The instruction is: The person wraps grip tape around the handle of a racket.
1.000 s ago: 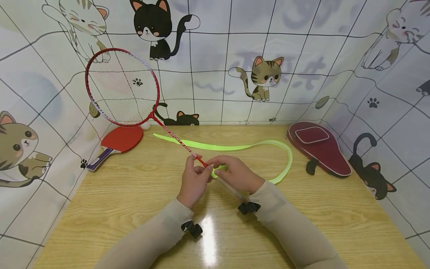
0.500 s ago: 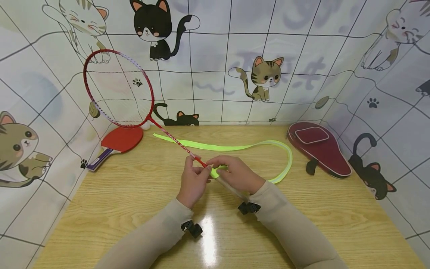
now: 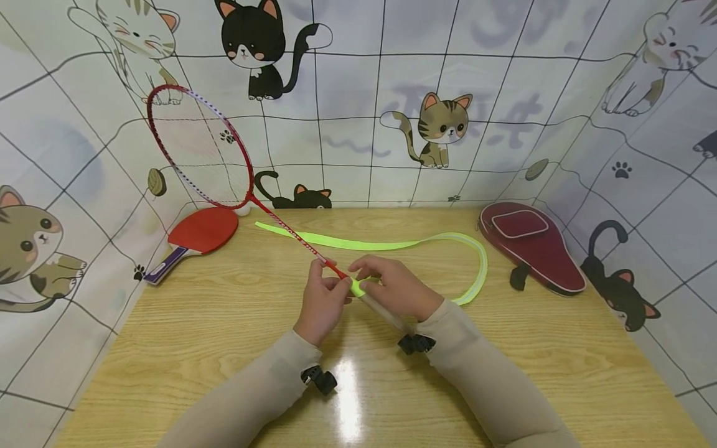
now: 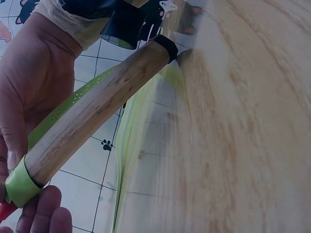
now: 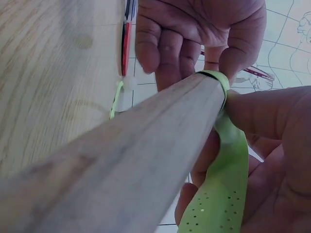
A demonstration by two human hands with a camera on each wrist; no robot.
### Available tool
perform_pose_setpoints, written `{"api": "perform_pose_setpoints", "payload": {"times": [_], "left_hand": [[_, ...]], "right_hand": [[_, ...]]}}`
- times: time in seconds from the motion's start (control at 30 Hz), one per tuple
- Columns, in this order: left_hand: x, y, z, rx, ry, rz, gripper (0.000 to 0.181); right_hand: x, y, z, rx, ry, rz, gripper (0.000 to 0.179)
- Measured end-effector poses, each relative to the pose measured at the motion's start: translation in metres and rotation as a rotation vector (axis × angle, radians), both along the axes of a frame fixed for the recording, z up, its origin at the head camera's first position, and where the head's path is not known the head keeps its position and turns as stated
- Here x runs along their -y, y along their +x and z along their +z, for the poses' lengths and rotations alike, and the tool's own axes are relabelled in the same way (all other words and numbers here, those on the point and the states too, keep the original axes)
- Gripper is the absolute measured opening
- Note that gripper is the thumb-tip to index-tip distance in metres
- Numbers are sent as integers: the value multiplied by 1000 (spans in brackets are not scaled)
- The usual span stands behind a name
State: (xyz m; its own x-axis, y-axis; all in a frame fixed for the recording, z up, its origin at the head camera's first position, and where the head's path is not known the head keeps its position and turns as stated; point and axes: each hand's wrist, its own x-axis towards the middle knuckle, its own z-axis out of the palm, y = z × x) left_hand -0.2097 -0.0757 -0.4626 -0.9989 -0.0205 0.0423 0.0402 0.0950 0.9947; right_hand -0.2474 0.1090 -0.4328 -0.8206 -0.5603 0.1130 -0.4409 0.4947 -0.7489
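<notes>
A badminton racket (image 3: 280, 224) with a red and white frame is held in the air, head toward the upper left. Its bare wooden handle (image 4: 97, 109) points back toward the person. My left hand (image 3: 322, 305) pinches the racket where shaft meets handle. A fluorescent yellow-green perforated grip tape (image 5: 218, 179) is wrapped around the handle's top end. My right hand (image 3: 394, 286) pinches the tape beside that wrap, thumb against it in the right wrist view. From there the tape trails behind the right hand and curves across the table. The right fingers are partly hidden.
On the left lies a red table tennis bat (image 3: 207, 230), with a white ball (image 3: 243, 210) beside it. A dark red bat case (image 3: 529, 246) lies at the right. The wooden table (image 3: 224, 348) meets cat-patterned walls (image 3: 358, 81).
The racket has turned about its shaft, so its head looks narrower. The tape loop lies flatter against the handle. My right index finger has lifted slightly off the handle's top.
</notes>
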Motion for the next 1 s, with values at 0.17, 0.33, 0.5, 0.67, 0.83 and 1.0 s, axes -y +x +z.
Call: {"api": "perform_pose_setpoints", "payload": {"times": [0.17,0.33,0.5,0.67,0.83,1.0], "left_hand": [[-1,0,0,8,9,-8,36],[0,0,-2,5,-15,-18,40],[1,0,-3,-1,-19,-39,49],[1,0,-3,-2,-9,-41,54],[1,0,-2,5,3,-27,53],[1,0,-1,3,-4,-23,51]], "right_hand": [[0,1,2,-8,-12,8,35],[0,1,1,-19,-27,9,33],[1,0,-1,-40,-38,20,30],[2,0,0,-41,-62,44,29],[2,-1,-1,-21,-57,41,34],[1,-1,-1,-13,-55,33,35]]}}
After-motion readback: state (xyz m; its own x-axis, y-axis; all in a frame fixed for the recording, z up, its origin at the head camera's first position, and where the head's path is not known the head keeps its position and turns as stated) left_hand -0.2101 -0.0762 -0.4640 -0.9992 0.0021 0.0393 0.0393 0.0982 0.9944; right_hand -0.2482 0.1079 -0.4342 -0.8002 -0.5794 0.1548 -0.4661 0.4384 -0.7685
